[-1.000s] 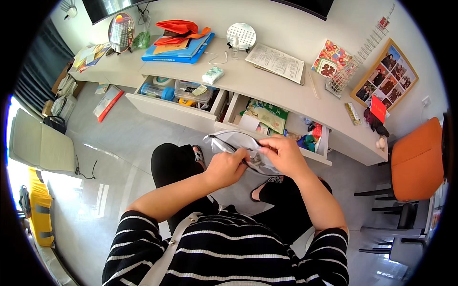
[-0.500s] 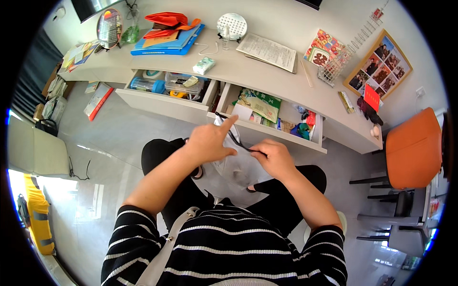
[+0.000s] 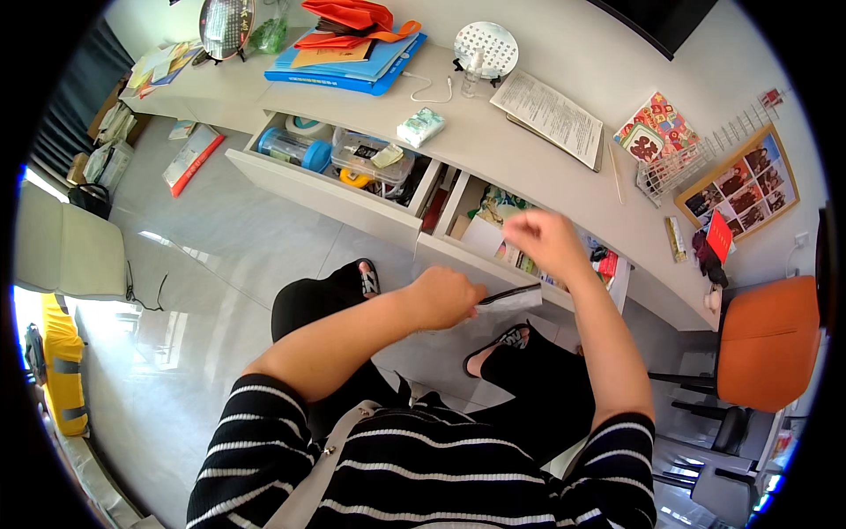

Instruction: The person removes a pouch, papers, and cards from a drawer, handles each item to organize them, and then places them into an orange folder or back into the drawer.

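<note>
My left hand (image 3: pixel 443 298) is closed on one end of a clear plastic pouch (image 3: pixel 522 302) with a dark strip along its top edge. The pouch hangs over the gap between my knees, and its lower part is hard to make out against the floor. My right hand (image 3: pixel 548 240) is off the pouch and hovers over the open right drawer (image 3: pixel 504 269), its fingers curled inward; whatever they may hold is hidden. Under and beside that hand, the drawer contains a white card (image 3: pixel 483 238), green packets and small colourful items.
An open left drawer (image 3: pixel 330 199) holds a blue-lidded clear jar (image 3: pixel 291 150) and a clear plastic box (image 3: pixel 374 159). On the cabinet top lie a tissue pack (image 3: pixel 421 127), blue folders (image 3: pixel 352 75) and a paper booklet (image 3: pixel 555 119). An orange chair (image 3: pixel 767 344) stands at right.
My right hand has let go of the pouch's edge and moved up over the right drawer. My left hand has drawn nearer to me and closed on the pouch. The view has shifted.
</note>
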A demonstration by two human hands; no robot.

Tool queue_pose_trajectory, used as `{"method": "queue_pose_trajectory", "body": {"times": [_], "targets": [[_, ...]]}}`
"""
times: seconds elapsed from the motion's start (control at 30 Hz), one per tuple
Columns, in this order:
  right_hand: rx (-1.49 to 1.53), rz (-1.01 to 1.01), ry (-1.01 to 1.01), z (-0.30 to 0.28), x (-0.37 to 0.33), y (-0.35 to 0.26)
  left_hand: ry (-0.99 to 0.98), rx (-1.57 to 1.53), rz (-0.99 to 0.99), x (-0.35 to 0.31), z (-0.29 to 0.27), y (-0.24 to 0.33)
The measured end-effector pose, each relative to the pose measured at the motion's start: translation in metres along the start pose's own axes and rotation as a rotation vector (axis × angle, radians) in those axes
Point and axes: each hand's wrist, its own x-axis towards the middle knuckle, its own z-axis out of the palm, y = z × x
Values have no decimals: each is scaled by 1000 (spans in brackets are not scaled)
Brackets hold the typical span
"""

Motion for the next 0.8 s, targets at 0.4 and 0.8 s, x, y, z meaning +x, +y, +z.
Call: {"method": "queue_pose_trajectory", "body": {"times": [0.4, 0.8], "targets": [[-646, -180, 239, 79, 221, -13, -17, 50, -24, 23, -20, -40], [-334, 278, 346, -23, -31, 119, 89, 51, 141, 41, 0, -13]]}}
